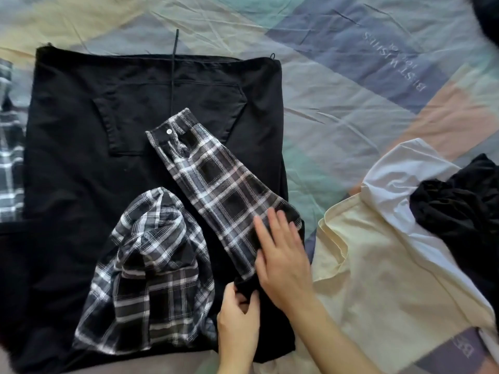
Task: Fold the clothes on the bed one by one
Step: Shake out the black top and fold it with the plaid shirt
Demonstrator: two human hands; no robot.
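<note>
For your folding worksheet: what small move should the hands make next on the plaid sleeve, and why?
Probably smooth the plaid sleeve flatter across the black hoodie. The right hand lies flat on it, while the left hand pinches black fabric at its base.

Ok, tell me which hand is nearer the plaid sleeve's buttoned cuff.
Right. The right hand lies flat on the plaid sleeve, down from its cuff; the left hand pinches black fabric lower still.

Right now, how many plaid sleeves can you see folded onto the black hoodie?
1: the plaid sleeve lies diagonally across the black hoodie, right hand flat on it. More plaid at the left edge may be the other.
</note>
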